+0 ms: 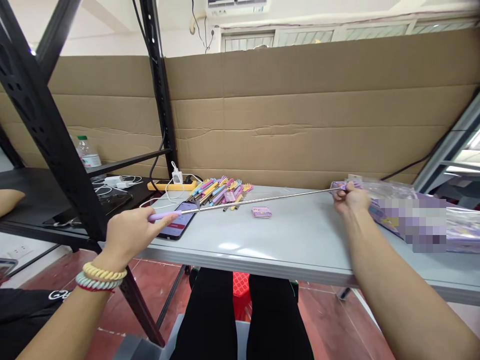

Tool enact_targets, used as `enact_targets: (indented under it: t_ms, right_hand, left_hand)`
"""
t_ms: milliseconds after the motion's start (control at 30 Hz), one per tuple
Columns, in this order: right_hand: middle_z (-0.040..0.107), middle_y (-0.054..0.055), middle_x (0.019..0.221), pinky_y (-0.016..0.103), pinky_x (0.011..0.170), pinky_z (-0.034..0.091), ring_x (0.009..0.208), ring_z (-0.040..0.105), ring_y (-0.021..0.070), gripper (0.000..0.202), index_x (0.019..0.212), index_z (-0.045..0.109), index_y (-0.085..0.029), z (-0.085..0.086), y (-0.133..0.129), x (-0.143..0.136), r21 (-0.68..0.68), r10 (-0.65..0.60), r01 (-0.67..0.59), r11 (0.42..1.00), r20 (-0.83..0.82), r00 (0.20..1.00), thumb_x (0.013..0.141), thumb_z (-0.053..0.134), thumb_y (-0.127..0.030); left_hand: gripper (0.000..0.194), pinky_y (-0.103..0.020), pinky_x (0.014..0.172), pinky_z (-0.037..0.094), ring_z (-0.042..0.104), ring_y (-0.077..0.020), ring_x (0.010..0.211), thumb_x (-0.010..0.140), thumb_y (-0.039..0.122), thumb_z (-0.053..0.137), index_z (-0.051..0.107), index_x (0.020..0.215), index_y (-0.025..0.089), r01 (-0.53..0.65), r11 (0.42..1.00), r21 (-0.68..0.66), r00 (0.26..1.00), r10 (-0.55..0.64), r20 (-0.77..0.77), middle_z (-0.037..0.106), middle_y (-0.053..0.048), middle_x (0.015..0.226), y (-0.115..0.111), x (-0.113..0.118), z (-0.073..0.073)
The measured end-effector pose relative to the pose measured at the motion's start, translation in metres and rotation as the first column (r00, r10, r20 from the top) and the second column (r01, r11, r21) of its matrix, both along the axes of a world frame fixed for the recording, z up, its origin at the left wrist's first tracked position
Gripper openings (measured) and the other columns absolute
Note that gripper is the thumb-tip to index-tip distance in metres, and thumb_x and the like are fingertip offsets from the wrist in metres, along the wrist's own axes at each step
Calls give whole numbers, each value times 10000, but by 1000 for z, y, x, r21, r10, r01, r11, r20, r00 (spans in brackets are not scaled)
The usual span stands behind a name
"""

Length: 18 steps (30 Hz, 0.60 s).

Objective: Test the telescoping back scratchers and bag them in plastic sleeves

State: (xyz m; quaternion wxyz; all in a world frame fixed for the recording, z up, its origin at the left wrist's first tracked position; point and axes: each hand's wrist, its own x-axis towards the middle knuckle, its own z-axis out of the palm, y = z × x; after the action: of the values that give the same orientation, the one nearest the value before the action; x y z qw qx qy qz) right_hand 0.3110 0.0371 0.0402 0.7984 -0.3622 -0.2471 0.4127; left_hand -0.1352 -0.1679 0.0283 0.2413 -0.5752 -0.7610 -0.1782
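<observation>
Bare forearms [397,280] reach over the surface [292,240], the left hand [129,230] wrapped around a lilac handle [163,216], the right hand [352,201] pinching the purple far tip [342,187] of a slim metal rod [270,199] stretched between them. Light and fairly stiff by its look, the rod probably bends if forced sideways, and its polished shaft may slip; the handle seems the surest hold. Around it lie a phone [178,227], a small purple packet [261,212], a pile of bright-handled, claw-headed rods [221,191] and, beside the right hand, plastic-wrapped packaging [390,217]
</observation>
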Motion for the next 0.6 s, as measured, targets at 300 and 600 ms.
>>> enact_targets:
  t_ms: [300,600]
  right_hand:
    - [626,-3,591,165,286,256,325,420,49,312,711,439,-188,21,-7,-119,156,348,-436,886,397,849,712,729,-303]
    - [611,-60,552,181,293,243,275,379,53,376,769,384,-221,-15,8,-122,49,347,-398,916,398,849,728,711,-402]
  left_hand:
    - [823,-331,601,397,634,-293,739,778,802,215,711,787,145,311,949,45,938,-314,148,664,-163,724,107,118,34]
    - [674,-356,665,419,625,-299,765,740,767,431,697,690,149,379,924,57,873,-377,311,667,-162,709,163,151,20]
